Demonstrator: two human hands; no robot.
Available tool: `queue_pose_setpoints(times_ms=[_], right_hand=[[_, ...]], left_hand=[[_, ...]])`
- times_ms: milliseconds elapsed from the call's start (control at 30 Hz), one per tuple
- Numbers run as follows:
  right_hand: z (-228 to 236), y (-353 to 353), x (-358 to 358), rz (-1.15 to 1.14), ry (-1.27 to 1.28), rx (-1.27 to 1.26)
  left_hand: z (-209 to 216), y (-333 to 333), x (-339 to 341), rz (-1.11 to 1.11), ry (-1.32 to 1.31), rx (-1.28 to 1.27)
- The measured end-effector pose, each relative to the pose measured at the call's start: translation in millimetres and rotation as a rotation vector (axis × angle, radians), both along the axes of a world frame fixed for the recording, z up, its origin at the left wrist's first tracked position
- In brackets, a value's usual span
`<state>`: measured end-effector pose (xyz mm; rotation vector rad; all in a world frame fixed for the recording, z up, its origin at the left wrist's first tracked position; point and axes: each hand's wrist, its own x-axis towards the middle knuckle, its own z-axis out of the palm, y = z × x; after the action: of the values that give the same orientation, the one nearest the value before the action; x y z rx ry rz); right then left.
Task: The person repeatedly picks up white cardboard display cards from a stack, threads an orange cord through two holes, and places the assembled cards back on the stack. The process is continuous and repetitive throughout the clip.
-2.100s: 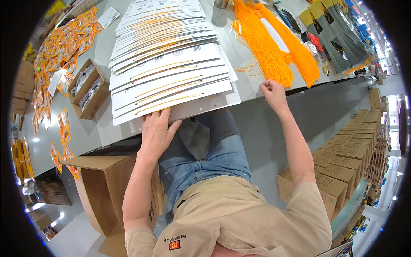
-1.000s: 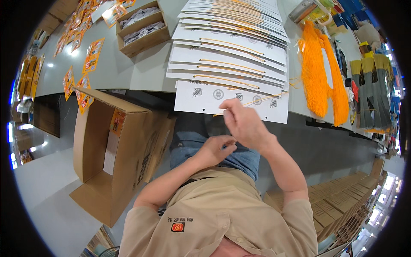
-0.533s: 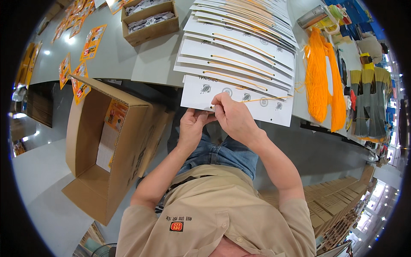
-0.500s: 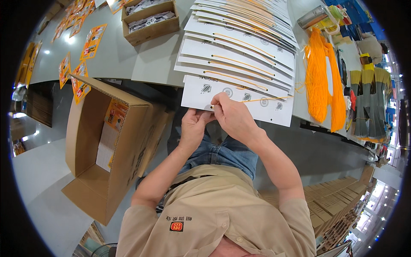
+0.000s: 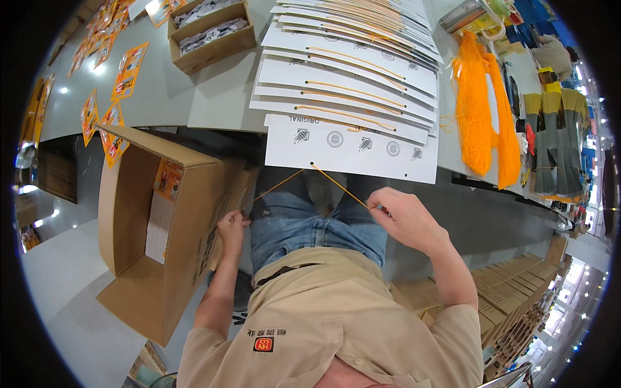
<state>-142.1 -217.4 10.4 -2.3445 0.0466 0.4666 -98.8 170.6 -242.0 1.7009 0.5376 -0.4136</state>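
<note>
The nearest white printed paper bag or sheet (image 5: 352,145) lies at the table's front edge, with punched holes along its near side. An orange cord (image 5: 333,182) runs through its left hole and spreads in two lengths. One length is pinched in my left hand (image 5: 233,227), low beside the cardboard box. My right hand (image 5: 409,218) has its fingers closed on the other length, out to the right over my lap. Behind lies an overlapping stack of similar white pieces (image 5: 343,71), several with orange cords threaded across them.
An open cardboard box (image 5: 194,213) with white and orange contents stands at my left. A small divided box (image 5: 213,52) of little white pieces is on the table. Orange cord hanks (image 5: 475,103), a bottle (image 5: 462,16) and bundled brushes (image 5: 550,142) lie right. Orange printed cards (image 5: 130,71) lie far left.
Both hands have left the sheet's edge and moved apart, left hand leftward and down, right hand rightward and down. The orange cord now stretches from the hole to each hand.
</note>
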Motion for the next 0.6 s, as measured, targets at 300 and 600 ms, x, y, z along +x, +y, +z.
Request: queue_pose_setpoints(times_ms=[300, 600], right_hand=[[-25.2, -56.4, 16.1, -0.477, -0.344, -0.104], [-18.1, -70.5, 19.2, -0.432, -0.472, -0.199]], left_hand=[[102.4, -198.9, 7.4, -0.818, 0.063, -0.465], [138.7, -276.4, 8.0, -0.682, 0.389, -0.776]])
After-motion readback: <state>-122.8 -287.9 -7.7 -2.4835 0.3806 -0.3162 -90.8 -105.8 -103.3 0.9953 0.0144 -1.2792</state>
